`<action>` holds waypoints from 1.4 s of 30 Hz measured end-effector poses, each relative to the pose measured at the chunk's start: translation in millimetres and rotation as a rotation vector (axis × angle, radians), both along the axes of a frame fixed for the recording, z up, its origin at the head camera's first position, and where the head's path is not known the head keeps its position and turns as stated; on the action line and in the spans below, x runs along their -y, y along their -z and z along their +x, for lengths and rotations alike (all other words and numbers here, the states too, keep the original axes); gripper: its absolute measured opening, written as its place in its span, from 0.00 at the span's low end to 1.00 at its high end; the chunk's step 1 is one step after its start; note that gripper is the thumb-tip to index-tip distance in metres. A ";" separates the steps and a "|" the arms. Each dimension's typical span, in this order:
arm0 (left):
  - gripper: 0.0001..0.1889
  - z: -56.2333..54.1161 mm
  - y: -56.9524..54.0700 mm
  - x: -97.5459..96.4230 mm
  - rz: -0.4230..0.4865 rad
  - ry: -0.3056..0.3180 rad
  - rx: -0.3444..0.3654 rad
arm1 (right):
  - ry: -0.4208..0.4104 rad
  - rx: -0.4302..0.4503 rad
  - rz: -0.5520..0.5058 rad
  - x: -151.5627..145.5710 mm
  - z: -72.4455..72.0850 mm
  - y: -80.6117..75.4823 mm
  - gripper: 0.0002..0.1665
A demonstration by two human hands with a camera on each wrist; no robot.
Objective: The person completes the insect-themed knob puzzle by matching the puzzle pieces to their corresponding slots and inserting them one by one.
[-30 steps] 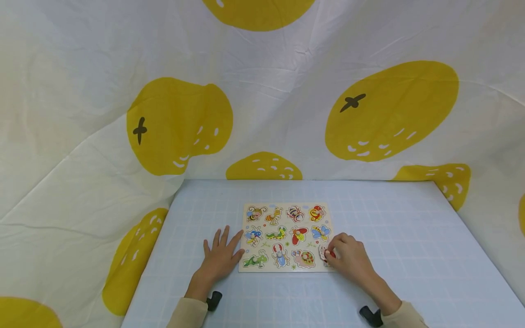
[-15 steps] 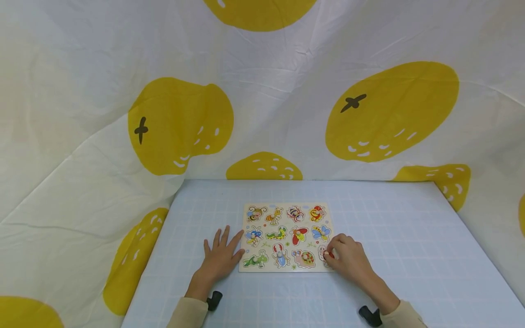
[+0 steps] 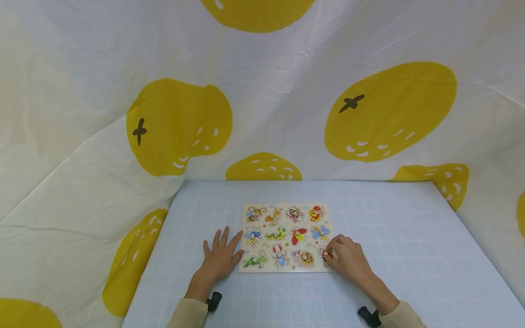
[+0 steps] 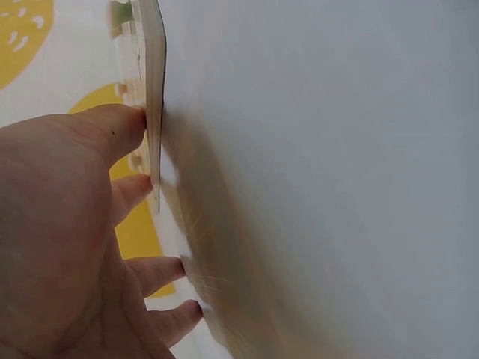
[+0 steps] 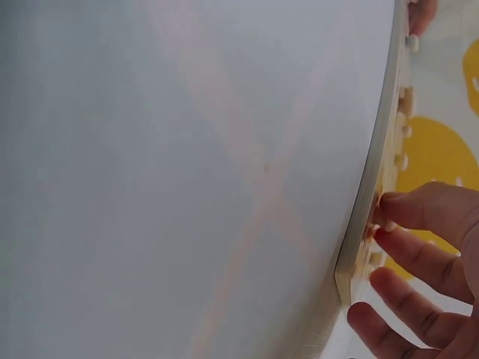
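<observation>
A wooden peg puzzle board (image 3: 270, 269) with several colourful insect pieces lies flat on the table. My left hand (image 3: 220, 257) is spread at its left side, thumb and index fingertips right at the edge. In the left wrist view that thumb (image 4: 123, 127) touches the board, while the other fingers point toward the table. At the lower right corner, my right hand (image 3: 348, 257) pinches a red-and-white insect piece (image 3: 321, 252) by its knob, thumb against index finger. The piece lies at its slot, partly hidden by the fingers. The right wrist view shows the knob (image 5: 388, 222) between the fingertips.
A pale blue checked cloth (image 3: 389, 237) covers the table around the board. Behind and to the sides hangs a white curtain (image 3: 279, 114) with large yellow fruit prints. Other knobbed pieces, such as a snail (image 3: 302, 258) and a beetle (image 3: 280, 256), sit in the board.
The red-and-white piece, tilted and offset a second ago, now lies flatter and lined up with its corner slot. The right hand has shifted very slightly left; the left hand stays put.
</observation>
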State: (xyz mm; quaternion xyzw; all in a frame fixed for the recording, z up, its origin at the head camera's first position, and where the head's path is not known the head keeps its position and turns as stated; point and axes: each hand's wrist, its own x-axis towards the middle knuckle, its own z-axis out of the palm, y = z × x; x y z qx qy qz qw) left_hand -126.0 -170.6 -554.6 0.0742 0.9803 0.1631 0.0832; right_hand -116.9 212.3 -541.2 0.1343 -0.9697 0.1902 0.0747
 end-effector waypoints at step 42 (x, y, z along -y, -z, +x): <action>0.32 25.1 -26.4 -4.1 0.037 -0.001 -0.074 | 0.064 0.040 -0.170 2.1 10.9 -14.5 0.05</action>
